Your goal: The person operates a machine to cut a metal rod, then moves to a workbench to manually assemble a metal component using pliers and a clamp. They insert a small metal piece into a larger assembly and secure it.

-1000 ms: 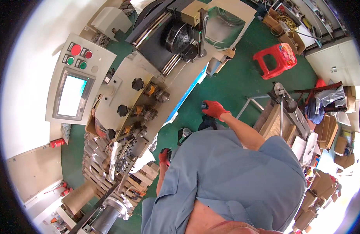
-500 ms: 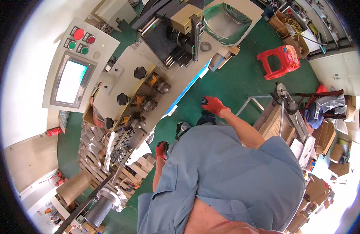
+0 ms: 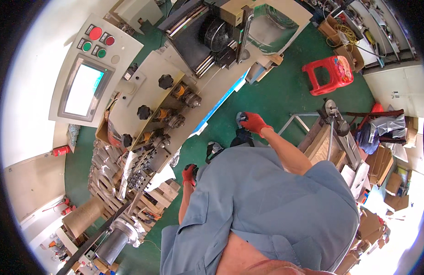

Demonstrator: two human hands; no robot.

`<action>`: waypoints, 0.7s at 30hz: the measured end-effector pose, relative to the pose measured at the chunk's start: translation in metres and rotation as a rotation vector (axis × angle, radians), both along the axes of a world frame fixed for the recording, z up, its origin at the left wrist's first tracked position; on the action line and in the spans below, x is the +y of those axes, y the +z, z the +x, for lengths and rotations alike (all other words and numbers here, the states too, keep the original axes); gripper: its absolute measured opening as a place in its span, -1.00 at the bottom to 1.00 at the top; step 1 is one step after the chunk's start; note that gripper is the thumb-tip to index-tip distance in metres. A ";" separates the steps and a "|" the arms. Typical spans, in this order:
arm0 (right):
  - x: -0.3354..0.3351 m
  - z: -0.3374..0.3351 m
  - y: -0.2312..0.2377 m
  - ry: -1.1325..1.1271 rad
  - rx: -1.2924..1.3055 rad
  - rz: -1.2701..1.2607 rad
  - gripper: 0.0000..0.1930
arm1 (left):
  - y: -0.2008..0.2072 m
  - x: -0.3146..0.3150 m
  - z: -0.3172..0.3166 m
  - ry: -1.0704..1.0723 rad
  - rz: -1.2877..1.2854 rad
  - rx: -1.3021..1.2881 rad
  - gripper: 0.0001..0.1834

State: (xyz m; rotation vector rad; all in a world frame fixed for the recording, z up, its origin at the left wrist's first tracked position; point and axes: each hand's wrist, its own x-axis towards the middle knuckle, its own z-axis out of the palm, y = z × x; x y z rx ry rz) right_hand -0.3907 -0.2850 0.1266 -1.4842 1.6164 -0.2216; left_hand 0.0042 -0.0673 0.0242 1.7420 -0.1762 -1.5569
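Hanging low on the near side of the long beige metal machine [image 3: 219, 87], the left hand [image 3: 190, 175], in a red glove with black on it, had its fingers curled; whether that grip was empty or held something could not be told. The right hand [image 3: 256, 123], in a matching red glove, hung over the green floor [image 3: 276, 94] to the right of the machine, apart from it — its fingers also bent, its grip equally impossible to read.

Along the machine's right edge ran a bright blue strip [image 3: 222, 104]. On the machine sat three black lobed knobs [image 3: 165, 82], with round silver metal spindles [image 3: 192, 100] to their right. A pale grey control panel [image 3: 124, 43] with red and green push buttons and a lit rectangular screen [image 3: 85, 91] rose at the machine's left. A slatted pale wooden pallet [image 3: 165, 196] lay by its lower end, near the left hand — and a red plastic stool [image 3: 344, 71] stood well to its right.
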 end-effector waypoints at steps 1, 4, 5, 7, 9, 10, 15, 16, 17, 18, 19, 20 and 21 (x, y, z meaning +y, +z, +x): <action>0.000 -0.002 -0.004 -0.030 -0.022 0.011 -0.48 | 0.003 -0.001 -0.001 -0.053 -0.012 -0.060 -0.88; -0.013 -0.012 -0.012 -0.090 -0.042 0.067 -0.60 | 0.005 -0.001 0.001 -0.047 -0.014 -0.073 -0.89; -0.015 -0.016 -0.013 -0.153 -0.120 0.083 -0.65 | 0.006 0.002 0.003 0.001 0.013 -0.031 -0.90; -0.020 -0.023 -0.012 -0.282 -0.268 0.115 -0.74 | 0.014 0.000 0.000 0.092 0.066 0.060 -0.91; -0.029 -0.030 -0.011 -0.351 -0.362 0.170 -0.78 | 0.022 -0.001 -0.001 0.086 0.089 0.046 -0.93; -0.034 -0.034 -0.009 -0.386 -0.409 0.199 -0.80 | 0.028 -0.003 -0.003 0.083 0.101 0.040 -0.94; -0.062 -0.055 -0.024 -0.554 -0.573 0.239 -0.79 | 0.029 -0.003 -0.001 0.011 0.148 0.009 -0.95; -0.068 -0.058 -0.021 -0.584 -0.626 0.255 -0.79 | 0.031 -0.004 -0.004 -0.034 0.173 -0.054 -0.95; -0.075 -0.061 -0.017 -0.614 -0.650 0.258 -0.78 | 0.032 -0.005 -0.009 -0.021 0.167 -0.068 -0.95; -0.084 -0.066 -0.014 -0.649 -0.677 0.255 -0.77 | 0.033 -0.009 -0.013 -0.015 0.155 -0.082 -0.95; -0.093 -0.071 -0.016 -0.679 -0.706 0.257 -0.77 | 0.031 -0.007 -0.016 -0.025 0.108 -0.106 -0.95; -0.103 -0.077 -0.017 -0.709 -0.762 0.247 -0.72 | 0.027 -0.007 -0.019 -0.033 0.057 -0.130 -0.95; -0.114 -0.086 -0.025 -0.742 -0.823 0.241 -0.67 | 0.016 -0.002 -0.020 -0.066 -0.030 -0.167 -0.95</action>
